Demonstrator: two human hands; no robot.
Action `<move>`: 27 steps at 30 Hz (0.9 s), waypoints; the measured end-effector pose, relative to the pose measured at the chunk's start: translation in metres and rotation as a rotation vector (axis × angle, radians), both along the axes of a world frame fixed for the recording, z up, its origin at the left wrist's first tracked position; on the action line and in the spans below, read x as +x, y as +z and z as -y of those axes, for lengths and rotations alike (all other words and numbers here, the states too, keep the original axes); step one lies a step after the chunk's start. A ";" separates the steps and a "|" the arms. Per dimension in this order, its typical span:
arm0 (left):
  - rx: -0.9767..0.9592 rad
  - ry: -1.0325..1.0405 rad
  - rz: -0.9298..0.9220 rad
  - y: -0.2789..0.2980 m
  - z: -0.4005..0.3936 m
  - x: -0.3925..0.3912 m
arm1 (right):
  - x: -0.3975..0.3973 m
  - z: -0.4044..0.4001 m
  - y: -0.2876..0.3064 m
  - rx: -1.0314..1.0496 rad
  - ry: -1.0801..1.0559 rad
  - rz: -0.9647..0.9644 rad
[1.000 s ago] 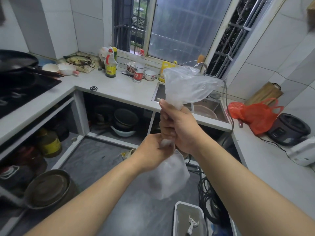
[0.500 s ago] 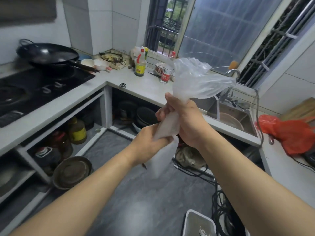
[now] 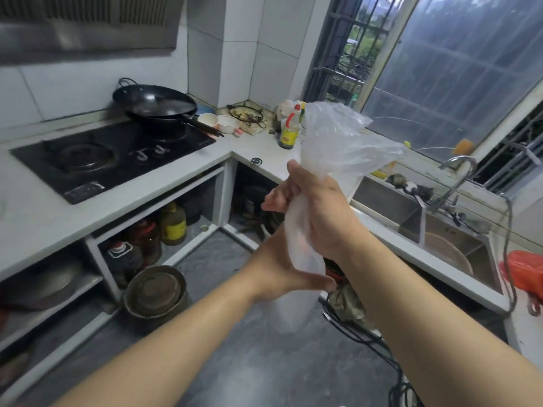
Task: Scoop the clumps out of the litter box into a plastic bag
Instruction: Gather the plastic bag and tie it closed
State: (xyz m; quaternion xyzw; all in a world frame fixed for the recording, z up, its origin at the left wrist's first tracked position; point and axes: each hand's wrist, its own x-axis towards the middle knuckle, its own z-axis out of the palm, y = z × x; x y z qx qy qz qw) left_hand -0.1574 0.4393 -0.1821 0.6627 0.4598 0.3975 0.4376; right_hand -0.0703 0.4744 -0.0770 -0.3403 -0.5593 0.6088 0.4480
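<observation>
Litter box out of frame. Plastic bag [image 3: 332, 148] clear, held mid-air over floor: right hand [image 3: 317, 212] grips twisted neck, left hand [image 3: 282, 268] grips lower part; bag's bottom hidden behind hands, blurred. White worktop [image 3: 35, 212] L-shaped, black hob [image 3: 111, 160], wok [image 3: 155, 108], steel sink [image 3: 411, 218], barred window.

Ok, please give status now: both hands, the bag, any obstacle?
Right hand grips clear plastic bag at its middle. Left hand grips it lower down. Bag off the floor. Litter box not in view.
</observation>
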 end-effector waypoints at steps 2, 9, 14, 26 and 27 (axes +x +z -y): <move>-0.031 0.068 -0.006 -0.005 0.002 0.009 | -0.005 0.001 -0.006 -0.038 0.029 -0.046; -0.199 0.226 -0.058 -0.030 -0.005 0.026 | 0.011 -0.005 -0.028 -0.186 0.004 -0.187; -0.233 0.233 -0.165 -0.039 -0.016 0.045 | 0.028 -0.018 -0.041 -0.246 0.010 -0.229; -0.254 0.290 -0.385 -0.033 -0.044 0.097 | 0.090 -0.050 -0.042 -0.164 0.029 -0.131; -0.249 0.307 -0.416 -0.033 -0.046 0.100 | 0.092 -0.052 -0.045 -0.163 0.015 -0.110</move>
